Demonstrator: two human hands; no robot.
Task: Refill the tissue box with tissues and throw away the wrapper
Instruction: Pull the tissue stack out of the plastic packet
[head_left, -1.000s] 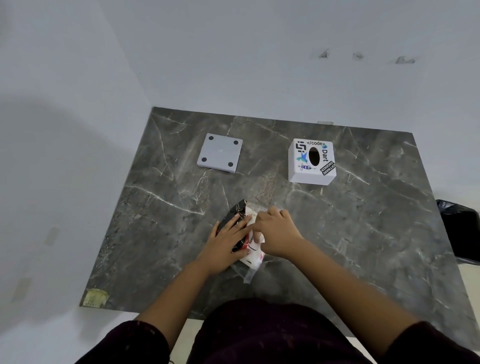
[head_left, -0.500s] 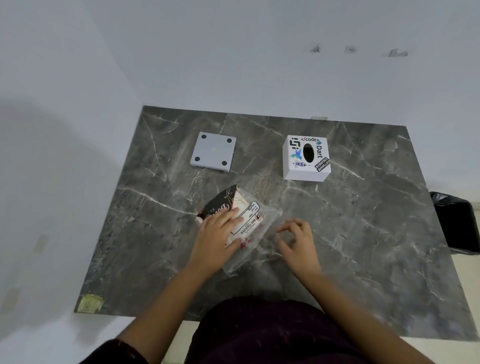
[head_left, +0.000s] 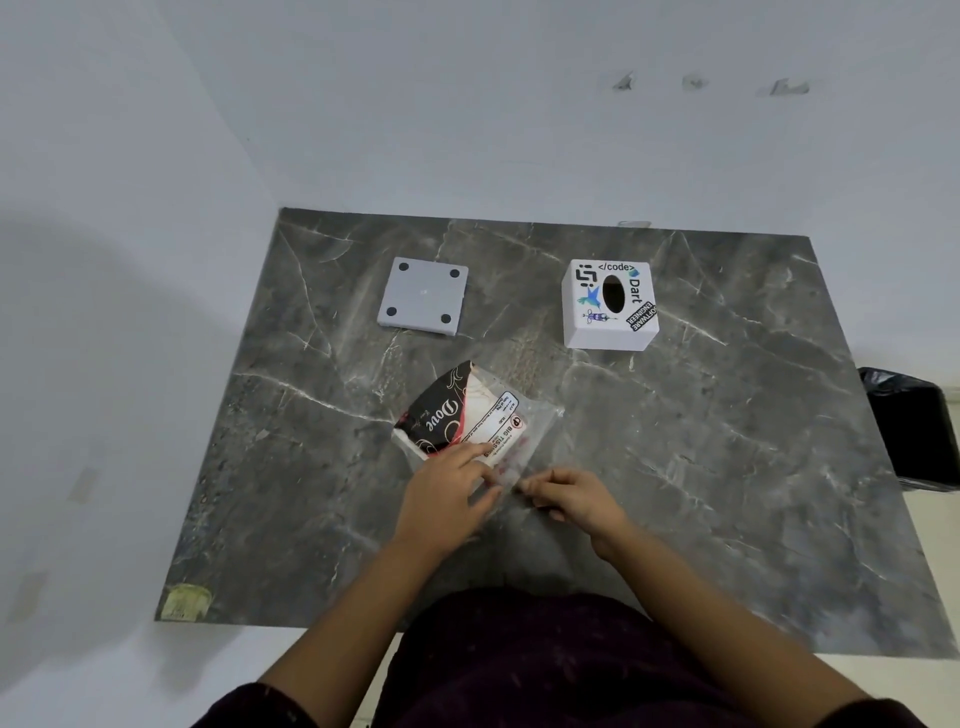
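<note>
A tissue pack (head_left: 467, 413) in a clear wrapper with a black and white print lies in the middle of the dark marble table (head_left: 727, 441). My left hand (head_left: 447, 499) presses flat on the pack's near end. My right hand (head_left: 576, 496) pinches the wrapper's near right corner between fingertips. The white tissue box (head_left: 609, 304), covered in stickers and with an oval slot on top, stands at the back right. Its square grey base plate (head_left: 423, 296) with dark corner feet lies apart at the back left.
A bin lined with a black bag (head_left: 911, 428) stands on the floor past the table's right edge. Pale walls close off the back and the left side. A yellowish sticker (head_left: 186, 603) marks the table's near left corner.
The pack has turned and slid a little farther from me. My right hand came off the pack, then returned to pinch the wrapper's near corner. My left hand slid to the pack's near end.
</note>
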